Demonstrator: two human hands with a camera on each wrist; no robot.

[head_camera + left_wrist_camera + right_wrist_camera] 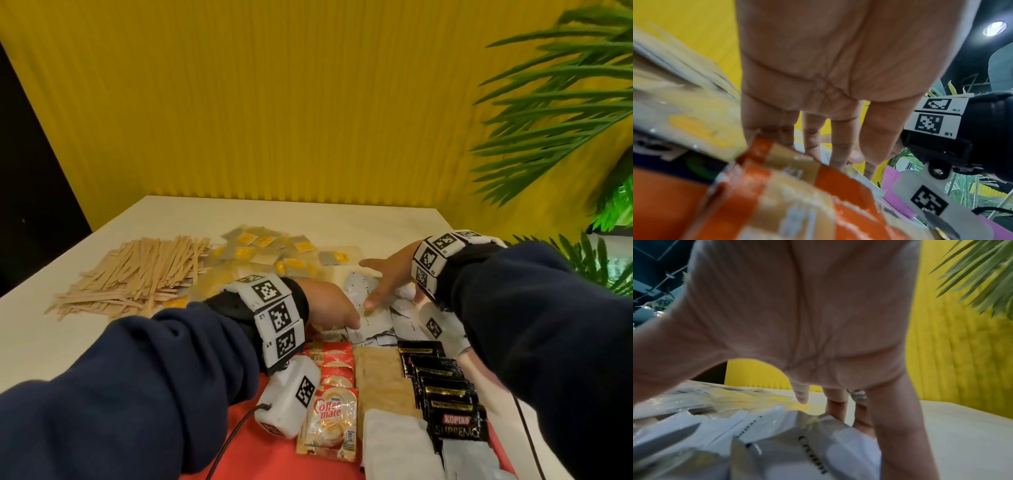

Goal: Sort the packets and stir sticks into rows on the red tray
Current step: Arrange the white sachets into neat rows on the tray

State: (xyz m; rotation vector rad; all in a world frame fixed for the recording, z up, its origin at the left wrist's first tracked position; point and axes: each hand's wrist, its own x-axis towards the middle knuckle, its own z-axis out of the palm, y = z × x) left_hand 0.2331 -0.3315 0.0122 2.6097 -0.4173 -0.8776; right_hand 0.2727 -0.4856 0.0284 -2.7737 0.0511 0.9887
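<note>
Reaching over the red tray, both hands met on the white packets at its far edge. Left wrist view: left hand fingers straight, touching packets. Right wrist view: right hand spread, fingertips pressing white packets.

Tray: red. Stir sticks: pale tan wood. Creamer packets: red, cream. Coffee packets: black, gold stripes. Loose packets: white, black print. Wall: ribbed yellow.
</note>
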